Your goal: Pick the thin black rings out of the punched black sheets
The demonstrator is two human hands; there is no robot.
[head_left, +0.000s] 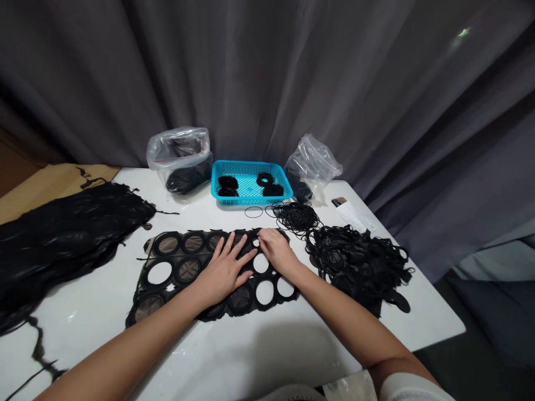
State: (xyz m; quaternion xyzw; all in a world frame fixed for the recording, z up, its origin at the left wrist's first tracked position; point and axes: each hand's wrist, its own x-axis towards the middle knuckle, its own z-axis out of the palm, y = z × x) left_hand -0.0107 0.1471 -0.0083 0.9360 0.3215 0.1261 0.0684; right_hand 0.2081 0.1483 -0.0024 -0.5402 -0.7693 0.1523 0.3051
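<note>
We've got our left hand [223, 270] spread open over the black ring sheet [188, 269], which lies on the white table [200, 356]. Our right hand [276, 250] is curled near its far edge, can't tell if it's pinching anything.

L hand [225, 270] spread on blk ringed sheet [190, 271], R hand [276, 252] at its far-right part; blue bskt [252, 202] far

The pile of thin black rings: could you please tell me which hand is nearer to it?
Right. The right hand is just short of the pile, slightly to its left; the left hand lies farther left on the black sheet.
</note>
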